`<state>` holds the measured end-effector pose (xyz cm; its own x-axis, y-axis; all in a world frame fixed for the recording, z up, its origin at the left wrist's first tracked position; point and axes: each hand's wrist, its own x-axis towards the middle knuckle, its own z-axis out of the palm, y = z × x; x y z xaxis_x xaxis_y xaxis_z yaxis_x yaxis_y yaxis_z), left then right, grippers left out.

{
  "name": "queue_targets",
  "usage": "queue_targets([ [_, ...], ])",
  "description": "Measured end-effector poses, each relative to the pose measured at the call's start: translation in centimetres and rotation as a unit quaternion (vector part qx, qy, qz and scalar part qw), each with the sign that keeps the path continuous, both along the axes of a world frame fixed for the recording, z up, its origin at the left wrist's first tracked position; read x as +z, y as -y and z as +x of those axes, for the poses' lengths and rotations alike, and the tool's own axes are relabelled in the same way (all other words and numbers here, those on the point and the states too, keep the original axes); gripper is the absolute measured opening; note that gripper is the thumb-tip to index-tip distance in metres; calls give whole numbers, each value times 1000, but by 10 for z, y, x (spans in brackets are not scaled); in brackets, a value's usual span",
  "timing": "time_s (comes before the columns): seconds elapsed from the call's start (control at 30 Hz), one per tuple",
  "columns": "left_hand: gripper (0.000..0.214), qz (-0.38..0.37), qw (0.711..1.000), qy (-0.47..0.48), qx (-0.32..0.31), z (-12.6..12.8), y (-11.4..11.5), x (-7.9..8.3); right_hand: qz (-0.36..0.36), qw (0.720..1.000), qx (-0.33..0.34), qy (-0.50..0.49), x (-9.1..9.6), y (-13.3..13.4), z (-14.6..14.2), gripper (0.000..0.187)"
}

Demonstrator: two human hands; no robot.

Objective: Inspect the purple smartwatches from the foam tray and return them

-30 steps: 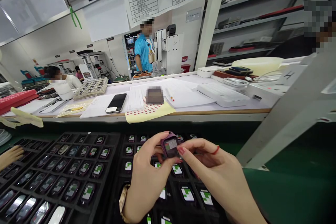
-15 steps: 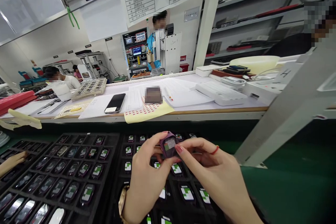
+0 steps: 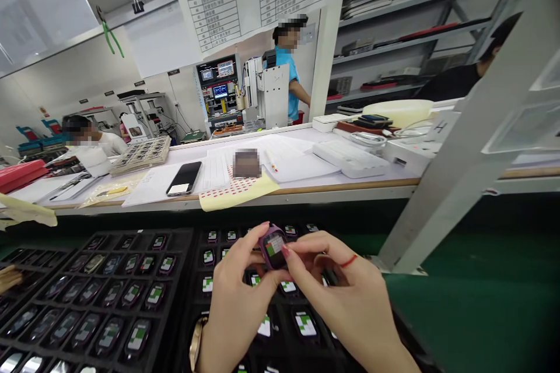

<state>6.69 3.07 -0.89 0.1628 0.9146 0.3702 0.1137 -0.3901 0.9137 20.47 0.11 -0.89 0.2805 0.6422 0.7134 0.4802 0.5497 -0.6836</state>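
Observation:
Both hands hold one small purple watch body [image 3: 273,246] with a lit screen, raised a little above a black compartment tray [image 3: 199,303]. My left hand [image 3: 238,297] pinches it from the left with thumb and fingers. My right hand [image 3: 336,297] pinches it from the right, with the thumb on the screen's edge. The tray beneath holds several similar watch bodies showing green-and-white screens. A gold wristwatch [image 3: 195,344] sits on my left wrist, and a red thread ring [image 3: 349,260] on a right finger.
A second black tray [image 3: 100,297] of watch bodies lies to the left; another person's hand [image 3: 7,277] rests at its far left edge. Beyond is a white bench [image 3: 306,178] with a phone [image 3: 184,178], papers and a yellow sticker sheet [image 3: 236,192]. A slanted grey frame post [image 3: 455,151] stands right. Co-workers are behind.
The view has swung a little right and down. My hands keep hold of the purple watch body, whose screen now shows green and red blocks. The standing person in blue moved to the right.

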Motion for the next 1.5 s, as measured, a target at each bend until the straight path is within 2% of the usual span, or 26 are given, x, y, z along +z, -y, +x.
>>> queue_targets([
  [0.17, 67, 27, 999, -34, 11, -2, -1, 0, 25, 998, -51, -10, -2, -2, 2, 4],
  [0.27, 69, 60, 995, -75, 25, -3, 0, 0, 7, 997, -61, -37, -1, -3, 6, 5],
  [0.33, 71, 87, 991, -101, 28, -3, 1, 0, -43, 998, -13, -51, 0, -3, 9, 14],
  [0.4, 73, 122, 986, -114, 21, -4, 1, 0, -113, 988, 80, -68, 1, -4, 12, 28],
  [0.5, 78, 165, 980, -111, 8, -6, -1, 0, -206, 944, 232, -111, 1, -3, 14, 47],
  [0.57, 80, 183, 977, -106, -6, -10, -4, 1, -242, 915, 291, -139, 1, -1, 15, 54],
  [0.7, 73, 222, 969, -99, -38, -16, -7, 7, -274, 896, 322, -139, 2, 6, 21, 59],
  [0.87, 68, 247, 962, -105, -46, -16, -6, 8, -243, 883, 370, -155, 1, 5, 26, 52],
  [1.17, 65, 252, 960, -118, -40, -15, -7, 3, -225, 898, 334, -176, -2, 1, 19, 37],
  [1.37, 65, 238, 962, -125, -41, -13, -8, 2, -232, 902, 326, -164, 0, 1, 22, 48],
  [1.5, 60, 207, 969, -133, -13, -18, -7, 4, -214, 932, 265, -122, 12, 6, 29, 58],
])
